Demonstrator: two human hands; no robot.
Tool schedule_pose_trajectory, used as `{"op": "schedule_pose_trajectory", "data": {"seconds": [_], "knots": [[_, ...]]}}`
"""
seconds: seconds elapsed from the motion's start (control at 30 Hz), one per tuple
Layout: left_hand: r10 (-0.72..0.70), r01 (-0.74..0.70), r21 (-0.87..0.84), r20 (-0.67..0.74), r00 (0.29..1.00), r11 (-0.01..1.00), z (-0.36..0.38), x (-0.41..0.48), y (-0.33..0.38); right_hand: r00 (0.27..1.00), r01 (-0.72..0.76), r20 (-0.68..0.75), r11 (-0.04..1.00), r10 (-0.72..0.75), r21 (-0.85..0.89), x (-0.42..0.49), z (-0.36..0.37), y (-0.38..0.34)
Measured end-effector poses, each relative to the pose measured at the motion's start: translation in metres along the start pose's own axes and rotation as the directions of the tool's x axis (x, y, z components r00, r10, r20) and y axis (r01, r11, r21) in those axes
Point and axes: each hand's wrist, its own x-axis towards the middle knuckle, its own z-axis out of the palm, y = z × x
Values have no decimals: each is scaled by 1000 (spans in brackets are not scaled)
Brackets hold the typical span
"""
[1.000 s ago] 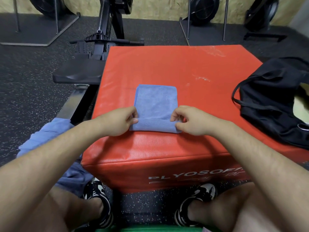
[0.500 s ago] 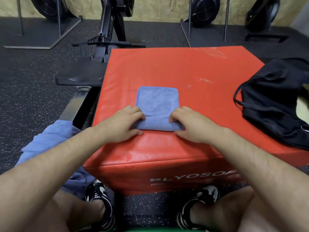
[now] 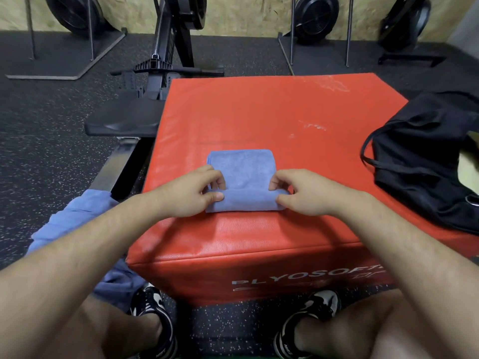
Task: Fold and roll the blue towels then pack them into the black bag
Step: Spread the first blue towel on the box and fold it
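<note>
A folded blue towel (image 3: 243, 169) lies on the red plyo box (image 3: 272, 115), its near end turned into a thick roll. My left hand (image 3: 191, 193) pinches the roll's left end between thumb and curled fingers. At the right end my right hand (image 3: 298, 193) grips the roll the same way. The flat part of the towel stretches away from me beyond the roll. The black bag (image 3: 425, 156) slumps on the box's right side, its opening facing right and partly out of frame.
More blue towels (image 3: 77, 221) are heaped on the floor by my left knee. A black rowing machine (image 3: 155, 81) with its seat (image 3: 124, 120) stands left of the box. Gym stands and weight discs line the back wall. My shoes rest below the box's front.
The roll has grown and advanced away from me, shortening the flat part. My fingers went from pressing flat on the roll to curling round its ends again.
</note>
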Motion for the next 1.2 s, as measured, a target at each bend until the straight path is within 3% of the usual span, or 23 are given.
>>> {"op": "schedule_pose_trajectory", "data": {"seconds": [0.1,0.2,0.33,0.47,0.63,0.77,0.9,1.1,1.2], "knots": [[99,-76,154,-145,985,985,5,4,-5,983,116,-133,989,-127,-87,4,2,2],[210,-176,205,-159,965,963,6,5,0,952,211,-199,970,-232,-121,7,2,-2],[280,-217,337,-150,948,916,4,6,5,943,255,-166,947,-288,-195,10,2,-5],[228,-174,495,-51,972,851,6,5,-3,970,206,-75,949,-230,-239,10,2,0],[137,-98,351,-87,987,931,4,12,-6,982,149,-90,972,-167,-181,14,2,0],[66,-65,195,3,998,979,-5,13,-5,998,65,-17,994,-67,-90,10,-7,-4],[-59,56,33,114,992,998,-10,9,-2,994,28,102,999,-24,-36,5,-8,-7],[-47,49,62,-30,998,997,-10,11,3,997,83,2,992,-83,-94,13,-1,-4],[83,-52,221,-135,987,974,-6,14,5,981,162,-98,984,-170,-76,14,-1,-8]]}}
